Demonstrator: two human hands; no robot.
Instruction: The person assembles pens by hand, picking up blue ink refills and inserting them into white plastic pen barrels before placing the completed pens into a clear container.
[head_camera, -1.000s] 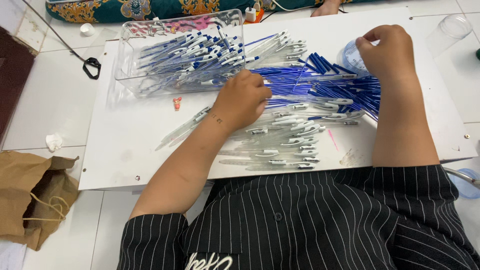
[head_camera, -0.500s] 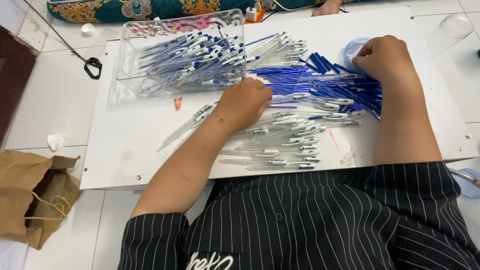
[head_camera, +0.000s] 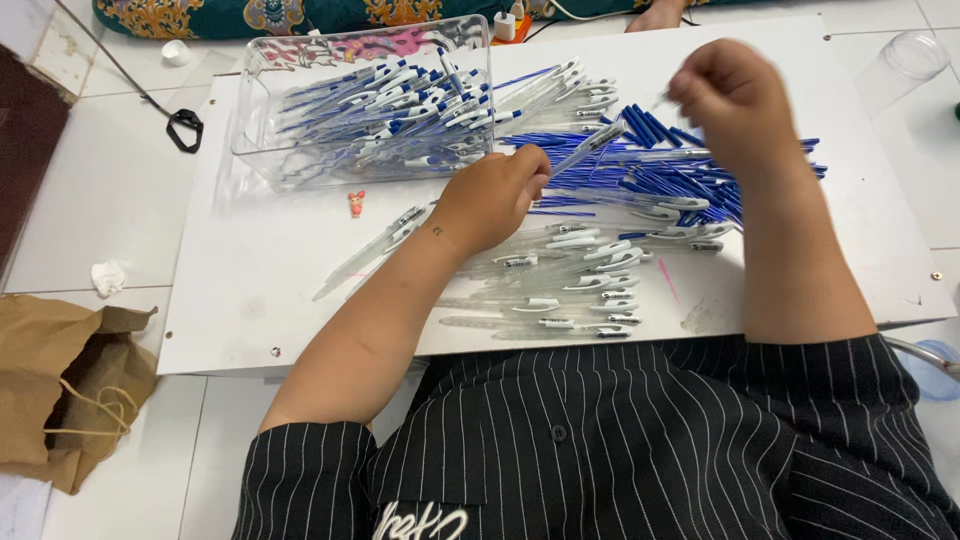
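A white board (head_camera: 250, 300) lay flat across the tiled floor and carried all the work. At its far left stood a clear plastic bin (head_camera: 262, 130) filled with assembled blue-and-white pens. To the right of the bin lay a heap of blue ink refills (head_camera: 690, 175), and nearer the person a spread of clear pen barrels (head_camera: 570, 285) with white clips. The left hand (head_camera: 490, 195) rested low over the board between bin and barrels, fingers closed around one clear barrel (head_camera: 590, 148), which pointed up and right toward the other hand. The right hand (head_camera: 735, 95) was raised above the refill heap, fingertips pinched narrowly on a small thin part; its kind could not be determined. The barrel appeared light, stiff and smooth, hence liable to slip or roll; it was best gripped around the middle, leaving the open end free. The refills appeared slender and somewhat bendable, best taken near one end.
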